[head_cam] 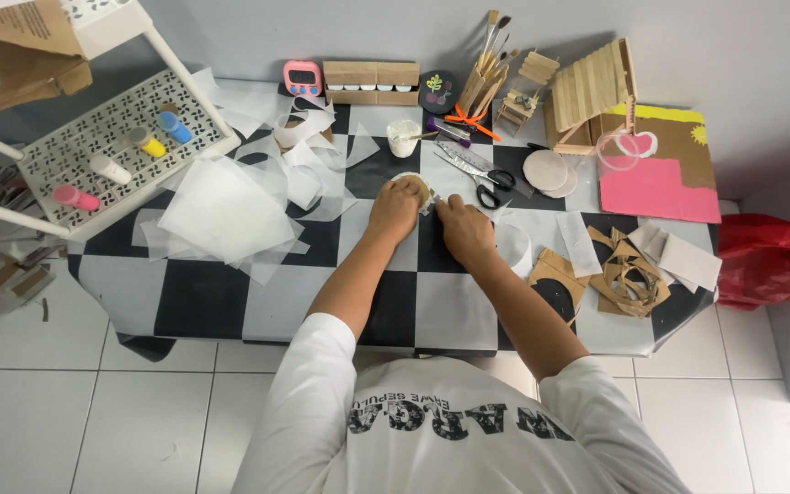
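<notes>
On a black-and-white checkered table [203, 297], my left hand [395, 209] presses down on a round cardboard disc [416, 183] with a pale rim. My right hand [464, 229] rests just right of it, fingers curled at the disc's edge, pinching a small bit of white paper there. Both hands sit close together at the table's middle. Scissors [486, 178] with black handles lie just behind my right hand. A small white cup [402, 137] with a stick in it stands behind the disc.
Sheets of translucent white paper [226, 210] cover the left part. A white perforated rack [112, 137] holds paint bottles. Cardboard scraps [628, 274] lie right. At the back stand a brush holder [482, 82], a stick house [592, 91], a pink timer [303, 78] and a pink cardboard piece [656, 187].
</notes>
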